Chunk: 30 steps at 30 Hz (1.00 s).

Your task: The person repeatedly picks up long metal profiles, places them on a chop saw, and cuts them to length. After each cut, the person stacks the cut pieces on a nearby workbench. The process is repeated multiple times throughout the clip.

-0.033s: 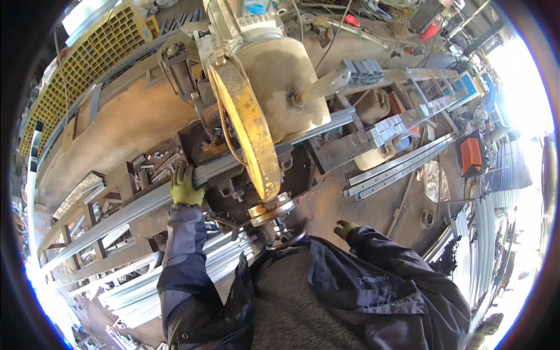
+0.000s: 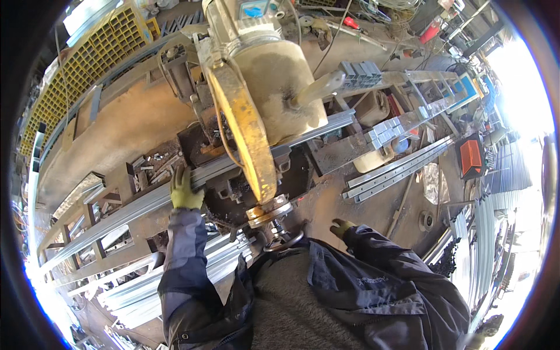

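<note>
My left hand [image 2: 186,191], in a yellow-green work glove, lies with fingers stretched over a bundle of long galvanized metal bars [image 2: 137,205]. The bars run from the lower left up under a large cut-off saw and out on its right side. The saw's worn yellow blade guard [image 2: 252,143] hangs over them, joined to a dusty beige housing [image 2: 280,87]. Below the guard's lower end, close to my body, is a round metal clamp part [image 2: 269,212] with a threaded screw. My right hand [image 2: 341,228], also gloved, hovers right of that screw, fingers apart, holding nothing.
Short cut tube pieces [image 2: 386,132] sit stacked on the right side of the frame. Perforated metal strips [image 2: 396,169] lie beyond my right hand. More long bars [image 2: 169,271] lie beneath my left arm. A yellow grating [image 2: 87,67] stands far left, an orange-and-black box [image 2: 470,156] far right.
The saw shows slightly further left in the picture, and my right hand has shifted a little left. My left hand keeps its place on the bars.
</note>
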Each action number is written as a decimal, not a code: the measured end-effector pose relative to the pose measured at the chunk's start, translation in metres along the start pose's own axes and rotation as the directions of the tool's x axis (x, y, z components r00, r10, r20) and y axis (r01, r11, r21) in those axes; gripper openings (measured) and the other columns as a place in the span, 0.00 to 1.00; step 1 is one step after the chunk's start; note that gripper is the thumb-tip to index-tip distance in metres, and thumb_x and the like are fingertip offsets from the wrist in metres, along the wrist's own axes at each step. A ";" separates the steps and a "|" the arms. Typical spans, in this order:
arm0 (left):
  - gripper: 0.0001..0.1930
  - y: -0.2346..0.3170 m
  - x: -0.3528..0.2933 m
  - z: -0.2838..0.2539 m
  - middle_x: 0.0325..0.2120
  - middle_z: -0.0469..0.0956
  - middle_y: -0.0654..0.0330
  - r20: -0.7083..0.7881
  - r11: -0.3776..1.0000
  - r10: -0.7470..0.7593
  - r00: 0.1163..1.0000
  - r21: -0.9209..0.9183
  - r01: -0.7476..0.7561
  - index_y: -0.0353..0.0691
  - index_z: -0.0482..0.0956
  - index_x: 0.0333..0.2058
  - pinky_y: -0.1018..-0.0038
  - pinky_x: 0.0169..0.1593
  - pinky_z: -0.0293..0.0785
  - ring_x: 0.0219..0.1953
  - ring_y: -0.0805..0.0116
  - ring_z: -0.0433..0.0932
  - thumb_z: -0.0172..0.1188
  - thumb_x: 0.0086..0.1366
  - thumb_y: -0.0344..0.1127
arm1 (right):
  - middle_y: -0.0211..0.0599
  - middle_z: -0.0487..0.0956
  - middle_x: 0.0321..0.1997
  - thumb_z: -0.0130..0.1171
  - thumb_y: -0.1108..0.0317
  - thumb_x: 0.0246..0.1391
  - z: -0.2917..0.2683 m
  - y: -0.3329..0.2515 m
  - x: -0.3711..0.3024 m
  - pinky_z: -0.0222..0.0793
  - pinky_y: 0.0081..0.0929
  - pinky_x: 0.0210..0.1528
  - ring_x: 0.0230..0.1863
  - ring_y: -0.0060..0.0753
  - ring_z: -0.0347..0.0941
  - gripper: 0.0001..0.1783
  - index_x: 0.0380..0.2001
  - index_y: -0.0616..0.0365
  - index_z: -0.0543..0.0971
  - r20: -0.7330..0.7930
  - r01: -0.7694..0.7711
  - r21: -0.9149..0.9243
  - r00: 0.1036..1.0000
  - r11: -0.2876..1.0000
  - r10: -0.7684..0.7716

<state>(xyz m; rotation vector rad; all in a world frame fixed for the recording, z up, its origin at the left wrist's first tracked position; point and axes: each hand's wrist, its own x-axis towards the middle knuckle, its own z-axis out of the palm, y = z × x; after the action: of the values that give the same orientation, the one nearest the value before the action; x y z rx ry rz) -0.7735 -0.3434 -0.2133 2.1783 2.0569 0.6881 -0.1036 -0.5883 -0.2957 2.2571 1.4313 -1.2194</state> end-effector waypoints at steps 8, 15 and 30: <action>0.28 0.173 -0.151 -0.112 0.74 0.80 0.36 -0.504 0.976 -0.121 0.855 -0.219 0.009 0.27 0.78 0.74 0.47 0.81 0.71 0.74 0.35 0.80 0.68 0.80 0.29 | 0.59 0.84 0.78 0.67 0.37 0.72 -0.039 -0.004 0.015 0.76 0.51 0.81 0.79 0.63 0.80 0.43 0.82 0.48 0.79 0.047 0.213 0.204 0.973 0.956 -0.227; 0.26 0.407 -0.094 -0.086 0.69 0.83 0.39 -0.302 0.832 0.425 0.853 -0.241 -0.500 0.33 0.84 0.67 0.43 0.74 0.79 0.70 0.39 0.83 0.71 0.71 0.25 | 0.56 0.85 0.77 0.66 0.38 0.69 -0.075 0.202 0.068 0.75 0.52 0.81 0.79 0.62 0.81 0.43 0.82 0.44 0.80 0.089 -0.093 -0.008 0.992 0.996 0.093; 0.56 0.475 0.149 0.190 0.82 0.69 0.47 0.428 0.991 0.052 0.902 0.088 -0.098 0.49 0.68 0.85 0.43 0.83 0.71 0.84 0.35 0.64 0.84 0.64 0.61 | 0.51 0.78 0.85 0.63 0.36 0.72 -0.113 0.274 0.053 0.69 0.47 0.86 0.84 0.62 0.75 0.44 0.83 0.45 0.78 0.094 -0.273 0.328 0.962 0.904 0.256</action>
<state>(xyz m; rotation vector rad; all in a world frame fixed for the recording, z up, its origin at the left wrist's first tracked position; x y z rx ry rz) -0.2613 -0.2011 -0.1785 2.2229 1.8243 0.0845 0.1924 -0.6299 -0.3293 2.5149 0.9090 -1.5081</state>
